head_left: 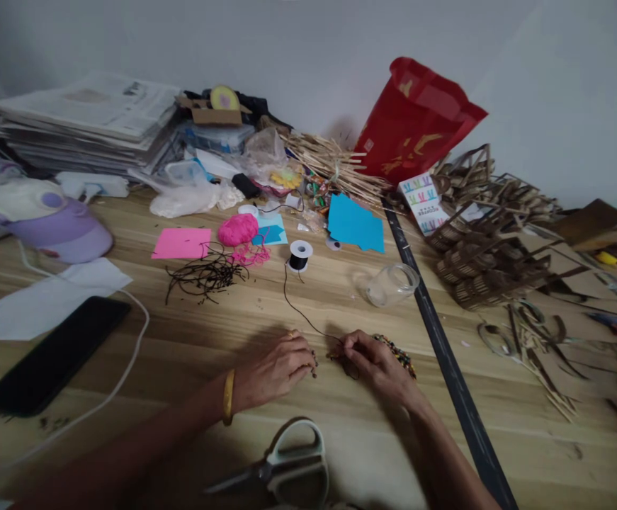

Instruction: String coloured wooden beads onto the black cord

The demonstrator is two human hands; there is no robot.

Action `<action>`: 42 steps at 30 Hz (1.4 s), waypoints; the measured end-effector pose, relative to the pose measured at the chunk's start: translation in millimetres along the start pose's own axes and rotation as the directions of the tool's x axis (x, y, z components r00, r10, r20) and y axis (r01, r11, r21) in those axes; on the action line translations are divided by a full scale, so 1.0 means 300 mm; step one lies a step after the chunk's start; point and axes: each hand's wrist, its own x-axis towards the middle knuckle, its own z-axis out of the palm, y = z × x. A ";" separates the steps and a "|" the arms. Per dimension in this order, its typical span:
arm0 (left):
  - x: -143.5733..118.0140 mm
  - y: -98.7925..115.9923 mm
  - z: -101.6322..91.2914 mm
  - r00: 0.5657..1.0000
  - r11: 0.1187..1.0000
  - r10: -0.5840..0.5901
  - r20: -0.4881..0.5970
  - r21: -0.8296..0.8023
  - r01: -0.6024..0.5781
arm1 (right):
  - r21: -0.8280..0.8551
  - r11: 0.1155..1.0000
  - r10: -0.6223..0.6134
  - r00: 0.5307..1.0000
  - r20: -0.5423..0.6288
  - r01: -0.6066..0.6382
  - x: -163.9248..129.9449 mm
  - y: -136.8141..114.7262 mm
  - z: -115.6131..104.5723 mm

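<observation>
Scissors [281, 467] lie closest, flat on the worktop [191, 340] just below the two wrists, handles up and easy to grab. Above them is the beaded string [396, 352] — a little bunch of colourful beads. It sits under and just behind the right hand [375, 361], whose fingers are pinched together on the near end of it, so the beads stay put and do not roll. The left hand [276, 368] rests right beside it, its fingertips squeezed shut on something tiny and dark; it looks like a bead or the cord end, but I cannot tell which. A thin black cord [300, 312] runs from between the hands up to a small spool [300, 255], which probably feeds out more as needed. Near the spool lies a clear glass jar [393, 285] on its side, and a pink yarn ball [238, 229] with a heap of dark cut strands [205, 275]. Far left — a black phone [53, 365] lying flat.
</observation>
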 end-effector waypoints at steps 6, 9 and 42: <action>0.026 0.007 -0.006 0.999 0.997 0.045 0.004 0.069 -0.045 | -0.286 0.953 -0.118 0.992 -0.050 0.099 0.025 -0.014 0.002; 0.023 0.002 -0.017 0.999 0.997 0.041 0.004 0.067 -0.041 | -0.397 0.899 -0.231 0.970 -0.071 0.185 0.037 -0.012 0.007; 0.005 -0.036 -0.017 0.999 0.998 0.040 0.016 0.047 -0.041 | -0.391 0.868 -0.367 0.926 -0.090 0.306 -0.079 -0.109 0.002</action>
